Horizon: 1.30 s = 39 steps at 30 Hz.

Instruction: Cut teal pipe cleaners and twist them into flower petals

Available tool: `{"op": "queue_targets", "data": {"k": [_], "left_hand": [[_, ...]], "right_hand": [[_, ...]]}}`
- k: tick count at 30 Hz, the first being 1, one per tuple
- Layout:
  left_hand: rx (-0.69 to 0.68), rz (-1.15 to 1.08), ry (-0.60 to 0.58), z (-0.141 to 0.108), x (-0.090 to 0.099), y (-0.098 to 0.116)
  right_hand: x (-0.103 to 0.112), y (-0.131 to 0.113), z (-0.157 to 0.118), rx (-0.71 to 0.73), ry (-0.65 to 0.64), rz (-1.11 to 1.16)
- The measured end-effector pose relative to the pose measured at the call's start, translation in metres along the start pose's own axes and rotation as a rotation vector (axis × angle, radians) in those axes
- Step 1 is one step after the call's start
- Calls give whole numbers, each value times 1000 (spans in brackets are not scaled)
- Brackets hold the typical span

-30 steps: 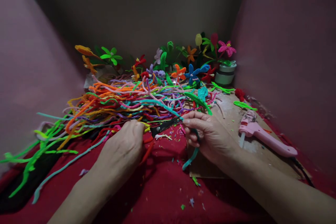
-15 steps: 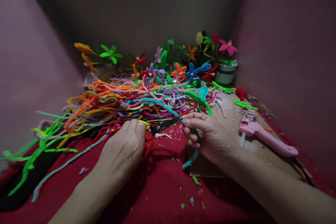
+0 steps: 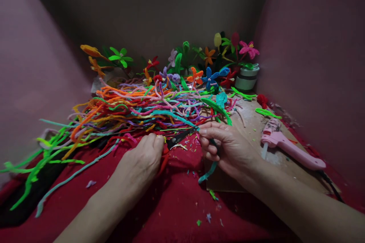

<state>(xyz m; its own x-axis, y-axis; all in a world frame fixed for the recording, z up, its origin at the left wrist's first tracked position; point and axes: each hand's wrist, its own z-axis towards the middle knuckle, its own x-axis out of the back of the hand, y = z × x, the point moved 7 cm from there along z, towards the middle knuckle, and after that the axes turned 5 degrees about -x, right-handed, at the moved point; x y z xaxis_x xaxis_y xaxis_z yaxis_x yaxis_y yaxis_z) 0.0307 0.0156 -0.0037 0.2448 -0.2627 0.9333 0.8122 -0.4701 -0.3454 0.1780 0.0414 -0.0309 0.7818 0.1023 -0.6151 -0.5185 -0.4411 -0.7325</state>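
Note:
My left hand (image 3: 144, 159) is closed round the handles of a pair of scissors; the dark blades (image 3: 179, 138) point right, their tips at a teal pipe cleaner (image 3: 178, 117). My right hand (image 3: 225, 142) pinches that pipe cleaner between thumb and fingertips, just beside the blade tips. One part of it stretches up and left over the heap, while a bent end (image 3: 207, 174) hangs below my right hand. Whether the blades touch it is too small to tell.
Many coloured pipe cleaners (image 3: 114, 106) lie heaped behind my hands. Fuzzy flowers (image 3: 209, 78) and a pale jar (image 3: 246, 78) stand at the back. A pink glue gun (image 3: 296, 152) rests on cardboard (image 3: 299, 178) at right. Scraps dot the red cloth (image 3: 168, 209).
My left hand has moved slightly right and down with the scissors, whose blades now tilt up more steeply. My right hand keeps its pinch almost in place.

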Motion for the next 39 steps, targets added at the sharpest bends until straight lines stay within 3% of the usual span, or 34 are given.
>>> {"op": "queue_targets", "data": {"k": [11,17,22,26,29,30,32,34,35,39], "left_hand": [[-51,-184,59,-2,4,6],[35,-242,158,-7,7,-15],[-31,-292,-10,-11,-20,-30],[-28,-358,-75,-10,-34,-41],[34,-570,-66,-3,-23,-37],[110,-679,-14,0,-14,-37],[240,-1010,80,6,0,-28],[304,-1412,62,13,5,-9],[351,-1560,112,16,7,-5],[518,-1740,296,20,8,-10]], "right_hand": [[0,11,1,-87,9,-20],[1,5,3,-59,-3,48],[6,-15,9,29,-49,162],[2,-10,8,7,-88,125],[-7,3,5,-30,-137,62],[-10,8,4,-52,-170,47],[-17,19,0,-132,-235,22],[-22,30,-4,-227,-291,-4],[-24,35,-6,-265,-317,-16],[-24,44,-9,-323,-351,-47]]}}
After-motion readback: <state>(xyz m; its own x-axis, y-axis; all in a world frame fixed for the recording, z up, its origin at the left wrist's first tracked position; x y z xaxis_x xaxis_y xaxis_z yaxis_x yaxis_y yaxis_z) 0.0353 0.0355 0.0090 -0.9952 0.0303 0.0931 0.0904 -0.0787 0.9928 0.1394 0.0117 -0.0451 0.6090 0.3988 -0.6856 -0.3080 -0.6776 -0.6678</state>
